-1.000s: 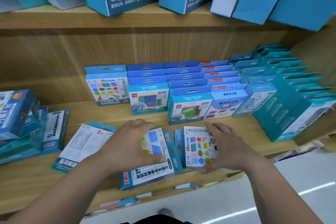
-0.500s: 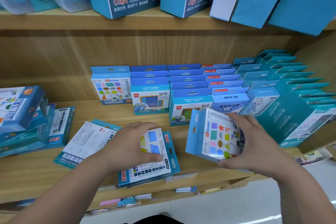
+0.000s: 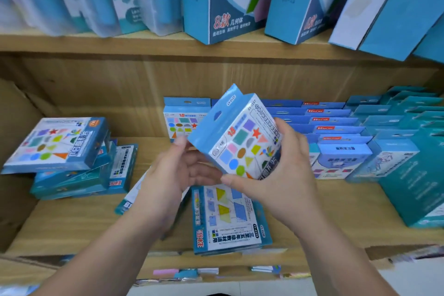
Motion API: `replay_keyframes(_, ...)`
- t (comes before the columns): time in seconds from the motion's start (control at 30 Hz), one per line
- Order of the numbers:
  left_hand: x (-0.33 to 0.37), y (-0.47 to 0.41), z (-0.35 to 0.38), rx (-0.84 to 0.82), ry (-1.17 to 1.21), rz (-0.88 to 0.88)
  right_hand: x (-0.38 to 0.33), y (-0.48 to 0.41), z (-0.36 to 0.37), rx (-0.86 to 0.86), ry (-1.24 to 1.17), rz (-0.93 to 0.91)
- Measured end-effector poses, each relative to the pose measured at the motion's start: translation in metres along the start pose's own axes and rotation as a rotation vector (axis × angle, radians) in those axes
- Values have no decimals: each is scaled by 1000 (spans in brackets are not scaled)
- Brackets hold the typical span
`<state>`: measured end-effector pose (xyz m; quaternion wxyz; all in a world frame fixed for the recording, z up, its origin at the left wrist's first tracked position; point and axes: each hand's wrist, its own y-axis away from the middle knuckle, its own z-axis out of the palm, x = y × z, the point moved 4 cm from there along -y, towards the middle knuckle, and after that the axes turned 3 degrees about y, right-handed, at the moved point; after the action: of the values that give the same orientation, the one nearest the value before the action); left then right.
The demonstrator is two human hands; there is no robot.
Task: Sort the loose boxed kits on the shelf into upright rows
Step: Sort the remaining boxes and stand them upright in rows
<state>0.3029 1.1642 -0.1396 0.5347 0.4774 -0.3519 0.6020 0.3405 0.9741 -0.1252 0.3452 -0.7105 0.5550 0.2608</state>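
Observation:
A blue shapes kit [image 3: 240,142] with coloured shapes on its white face is held tilted in the air above the wooden shelf [image 3: 336,211]. My right hand [image 3: 283,175] grips its right side and lower edge. My left hand [image 3: 173,175] cups its lower left corner, thumb at the edge. A second box seems to lie behind it. Below the hands a loose kit [image 3: 225,218] lies flat at the shelf front, and another flat kit [image 3: 126,203] peeks out under my left wrist. An upright shapes kit [image 3: 182,118] stands at the back.
A messy stack of flat kits [image 3: 60,146] lies at the left beside a cardboard wall [image 3: 14,151]. Upright blue rows [image 3: 336,132] and teal rows [image 3: 408,151] fill the right. Large boxes [image 3: 228,2] stand on the upper shelf.
My right hand lifted the shapes kit off the shelf and tilted it upward. My left hand left the flat kit and rose to meet the lifted box.

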Motion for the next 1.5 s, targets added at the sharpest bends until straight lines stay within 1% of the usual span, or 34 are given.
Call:
replay_keyframes(0.07,7,4,-9,34,-18,34,-7,-4,20,-13,-8,11)
replay_keyframes(0.2,18,9,-26,89,-137,117,-16,-7,55,-55,-12,-2)
replay_keyframes(0.43,28,1,-62,208,-269,103,-12,-19,85,-136,-21,-73)
replay_keyframes(0.57,35,-14,-84,267,-243,102,6,-23,92,-153,83,-99)
replay_keyframes(0.67,34,-33,-100,268,-303,114,21,-20,94,-167,209,-124)
replay_keyframes(0.77,25,-59,-113,257,-405,100,32,-15,102,-261,350,-135)
replay_keyframes(0.9,7,-86,-117,256,-450,94,47,-12,109,-393,354,-75)
replay_keyframes(1.03,-4,-102,-107,282,-412,122,49,-12,110,-381,337,-83)
replay_keyframes(1.2,-8,-116,-103,338,-571,221,50,-12,111,-384,324,-65)
replay_keyframes(1.3,-17,-127,-107,357,-625,190,51,-12,111,-386,311,-48)
replay_keyframes(1.43,-25,-134,-107,388,-763,238,49,-13,110,-396,306,-37)
replay_keyframes(1.5,-29,-133,-109,379,-762,214,49,-14,110,-408,311,-33)
